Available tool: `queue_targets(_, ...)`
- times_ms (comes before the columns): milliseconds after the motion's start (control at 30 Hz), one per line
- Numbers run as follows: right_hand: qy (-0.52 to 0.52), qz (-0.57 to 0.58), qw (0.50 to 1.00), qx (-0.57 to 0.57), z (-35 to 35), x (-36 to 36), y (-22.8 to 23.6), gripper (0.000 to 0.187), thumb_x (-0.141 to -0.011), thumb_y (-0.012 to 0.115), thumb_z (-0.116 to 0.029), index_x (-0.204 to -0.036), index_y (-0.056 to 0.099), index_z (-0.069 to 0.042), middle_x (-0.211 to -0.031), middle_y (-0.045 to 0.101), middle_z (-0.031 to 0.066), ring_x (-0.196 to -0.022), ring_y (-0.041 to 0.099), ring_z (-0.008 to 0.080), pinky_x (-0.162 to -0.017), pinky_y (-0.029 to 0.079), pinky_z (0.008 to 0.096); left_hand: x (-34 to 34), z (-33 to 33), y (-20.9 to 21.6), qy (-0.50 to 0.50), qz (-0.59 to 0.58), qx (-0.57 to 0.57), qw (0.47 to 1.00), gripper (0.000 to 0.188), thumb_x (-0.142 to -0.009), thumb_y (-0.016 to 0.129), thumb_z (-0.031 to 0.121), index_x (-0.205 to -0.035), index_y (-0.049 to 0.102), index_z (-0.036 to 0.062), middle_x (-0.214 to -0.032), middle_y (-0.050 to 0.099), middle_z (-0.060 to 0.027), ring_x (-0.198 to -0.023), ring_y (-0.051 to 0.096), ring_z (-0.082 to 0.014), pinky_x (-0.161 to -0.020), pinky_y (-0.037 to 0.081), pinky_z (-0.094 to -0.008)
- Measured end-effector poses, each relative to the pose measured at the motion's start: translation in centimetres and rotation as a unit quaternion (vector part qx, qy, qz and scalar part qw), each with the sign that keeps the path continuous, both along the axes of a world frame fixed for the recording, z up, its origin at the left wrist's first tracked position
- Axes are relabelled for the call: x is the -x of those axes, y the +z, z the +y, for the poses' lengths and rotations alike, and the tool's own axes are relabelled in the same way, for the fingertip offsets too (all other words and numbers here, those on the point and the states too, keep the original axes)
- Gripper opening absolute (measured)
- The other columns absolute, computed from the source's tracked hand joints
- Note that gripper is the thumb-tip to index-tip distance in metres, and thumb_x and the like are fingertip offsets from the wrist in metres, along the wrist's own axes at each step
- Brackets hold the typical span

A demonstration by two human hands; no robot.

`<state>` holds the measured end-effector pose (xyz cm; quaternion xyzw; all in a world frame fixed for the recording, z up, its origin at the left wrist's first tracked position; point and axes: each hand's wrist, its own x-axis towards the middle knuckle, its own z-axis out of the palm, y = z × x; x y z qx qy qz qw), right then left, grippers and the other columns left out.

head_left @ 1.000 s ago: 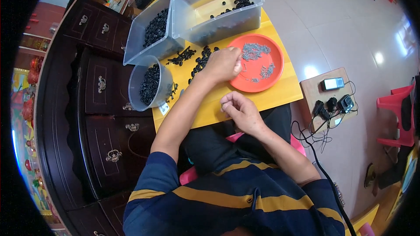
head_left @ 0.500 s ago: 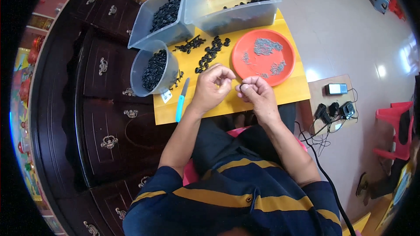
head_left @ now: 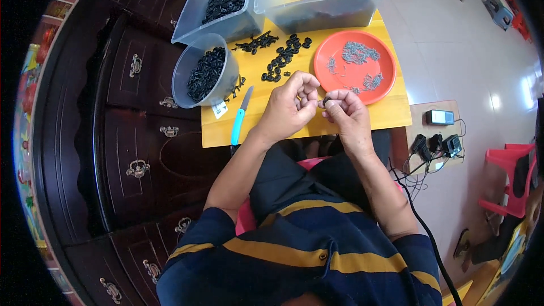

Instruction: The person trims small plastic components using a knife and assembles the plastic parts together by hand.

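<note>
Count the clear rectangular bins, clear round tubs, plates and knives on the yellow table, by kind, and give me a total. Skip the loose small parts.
Clear rectangular bins: 2
Clear round tub: 1
Red-orange plate: 1
Turquoise-handled knife: 1
Total: 5

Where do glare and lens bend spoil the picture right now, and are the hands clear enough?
Head view: white glare spots on the pale tiled floor; head view: the dark wooden drawer cabinet bows at left, corners black; head view: left hand and right hand clearly outlined, but the black piece in the right one is too small for detail.
</note>
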<state>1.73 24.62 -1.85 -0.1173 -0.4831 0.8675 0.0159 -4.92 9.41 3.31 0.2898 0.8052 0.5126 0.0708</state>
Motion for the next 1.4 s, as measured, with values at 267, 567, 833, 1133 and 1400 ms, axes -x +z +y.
queue_targets(267,0.009,0.018,0.999,-0.026,-0.32,-0.09,-0.21,0.016,-0.096,0.061,-0.004,-0.111,0.059,0.002,-0.096,0.068,0.0050,-0.083,0.064,0.0096,-0.076,0.054,0.0246,0.07,-0.31,0.45,-0.015,0.023,0.019,0.999,0.031,-0.083,0.062,-0.002,-0.112,0.053,0.0026,-0.085,0.063,-0.0008,-0.069,0.057,-0.0052,-0.061,0.045,-0.0212)
queue_targets(567,0.003,0.015,0.999,-0.039,-0.60,-0.16,-0.35,0.015,-0.095,0.063,-0.004,-0.109,0.061,0.001,-0.096,0.069,0.0049,-0.082,0.065,0.0093,-0.074,0.054,0.0245,-0.12,-0.38,0.52,-0.021,0.033,0.039,0.998,0.033,-0.083,0.063,-0.003,-0.114,0.053,0.0033,-0.082,0.063,-0.0003,-0.067,0.056,-0.0046,-0.060,0.045,-0.0204)
queue_targets(833,0.002,0.024,0.999,-0.037,-0.73,-0.23,-0.40,0.014,-0.095,0.063,-0.004,-0.107,0.062,0.001,-0.096,0.069,0.0051,-0.084,0.066,0.0093,-0.073,0.054,0.0240,0.04,-0.57,0.45,-0.021,0.008,0.041,0.999,0.034,-0.083,0.063,-0.004,-0.114,0.053,0.0036,-0.082,0.062,0.0009,-0.068,0.054,-0.0032,-0.061,0.045,-0.0201)
queue_targets(1133,0.005,0.010,0.999,-0.047,-0.64,-0.27,-0.16,0.014,-0.094,0.064,-0.004,-0.107,0.062,0.001,-0.093,0.068,0.0045,-0.081,0.065,0.0089,-0.072,0.054,0.0238,-0.08,-0.76,0.58,-0.009,0.011,0.035,0.999,0.033,-0.083,0.063,-0.004,-0.114,0.053,0.0033,-0.082,0.062,0.0011,-0.068,0.055,-0.0035,-0.060,0.044,-0.0199)
queue_targets(1400,0.001,0.020,0.999,-0.047,-0.89,-0.18,-0.57,0.013,-0.094,0.064,-0.003,-0.106,0.063,0.002,-0.094,0.068,0.0041,-0.081,0.065,0.0086,-0.072,0.054,0.0237,-0.05,-0.76,0.45,-0.020,0.018,0.051,0.998,0.032,-0.083,0.063,-0.004,-0.112,0.053,0.0029,-0.082,0.062,0.0005,-0.067,0.055,-0.0041,-0.060,0.045,-0.0202)
